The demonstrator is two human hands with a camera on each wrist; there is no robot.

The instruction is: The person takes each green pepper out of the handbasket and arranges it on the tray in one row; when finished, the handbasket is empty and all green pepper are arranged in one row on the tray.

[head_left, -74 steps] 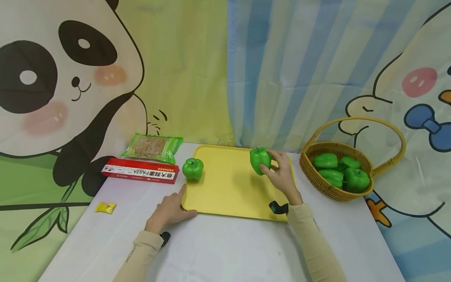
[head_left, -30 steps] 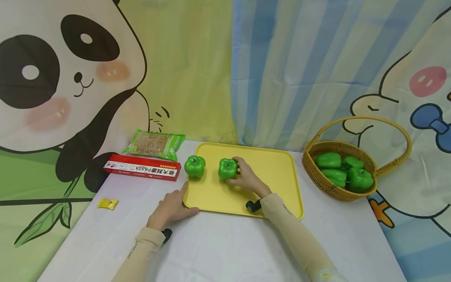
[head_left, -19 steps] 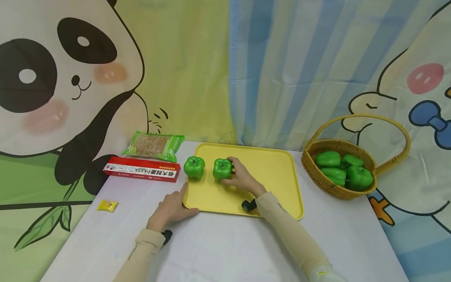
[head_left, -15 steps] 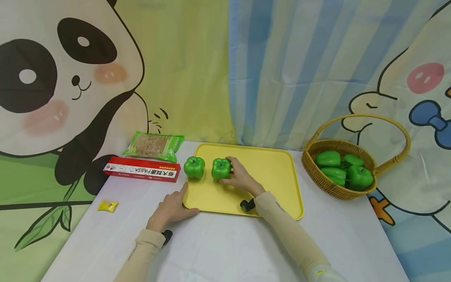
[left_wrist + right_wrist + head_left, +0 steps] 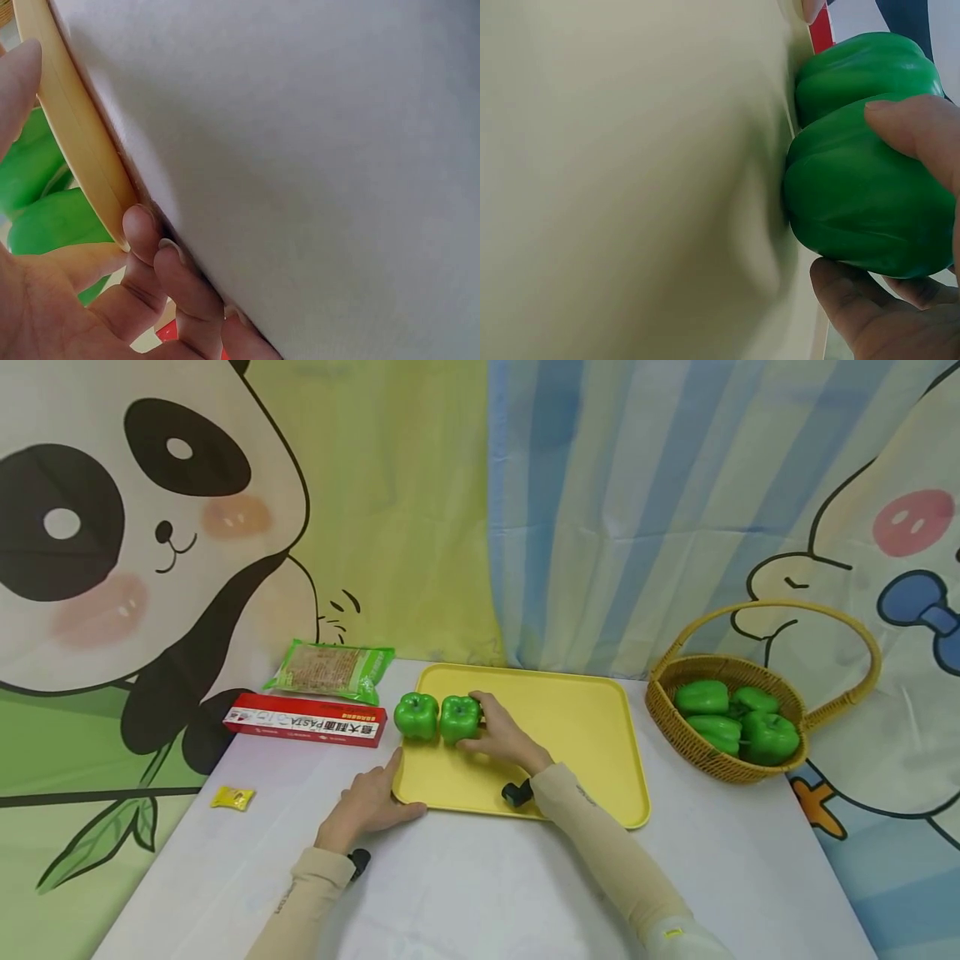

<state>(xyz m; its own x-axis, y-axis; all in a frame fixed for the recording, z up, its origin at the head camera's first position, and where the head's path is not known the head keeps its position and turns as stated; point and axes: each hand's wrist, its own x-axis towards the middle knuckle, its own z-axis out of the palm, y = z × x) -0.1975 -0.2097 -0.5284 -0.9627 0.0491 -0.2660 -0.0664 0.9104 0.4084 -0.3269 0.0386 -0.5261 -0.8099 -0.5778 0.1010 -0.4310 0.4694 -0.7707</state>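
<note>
My right hand (image 5: 504, 737) grips a green bell pepper (image 5: 460, 719) at the left side of the yellow tray (image 5: 558, 739). In the right wrist view the thumb (image 5: 915, 129) lies on one side of this pepper and the fingers on the other. A second green bell pepper (image 5: 416, 717) stands close on its left, near the tray's left edge; whether the two touch is hard to tell. At the tray's near left corner rests my left hand (image 5: 372, 797), thumb and index finger spread along the rim. The left wrist view shows its thumb (image 5: 19, 86) against the rim.
A wicker basket (image 5: 686, 752) with several green bell peppers stands right of the tray. To the left lie a red pasta box (image 5: 306, 720), a green-edged food packet (image 5: 327, 670) and a small yellow packet (image 5: 232, 797). A printed curtain (image 5: 405, 510) hangs behind the white table (image 5: 465, 885).
My right hand has carried its pepper leftward across the tray and lowered it, right up beside the other pepper. The left hand has stayed at the tray's corner.
</note>
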